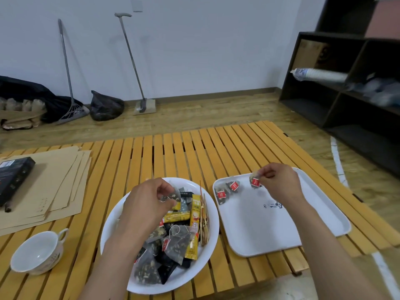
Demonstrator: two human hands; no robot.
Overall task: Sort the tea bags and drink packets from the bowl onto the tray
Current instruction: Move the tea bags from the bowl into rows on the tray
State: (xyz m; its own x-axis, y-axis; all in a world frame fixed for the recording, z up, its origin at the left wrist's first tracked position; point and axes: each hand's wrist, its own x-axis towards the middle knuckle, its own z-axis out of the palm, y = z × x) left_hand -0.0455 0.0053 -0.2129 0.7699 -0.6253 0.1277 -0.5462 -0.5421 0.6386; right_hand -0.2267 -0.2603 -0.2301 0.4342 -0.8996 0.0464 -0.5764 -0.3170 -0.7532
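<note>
Both forearms reach up from the near edge, and between them sits the white bowl (211, 252), heaped with mesh tea bags and yellow drink packets (193, 224). Left hand (147, 200) hovers over the bowl's far side, fingertips pinching one dark tea bag (175, 194) clear of the heap. Right hand (279, 180) pinches another tea bag (255, 180) by its top, just above the far left corner of the white tray (324, 224); two bags with red tags (227, 189) lie just beside that grip. Its string may still be looped on a finger, though blur hides this. Letting go with a snagged string could drag the bag back off. Strings tangled in the heap could also haul extra bags out with the left hand's pick.
</note>
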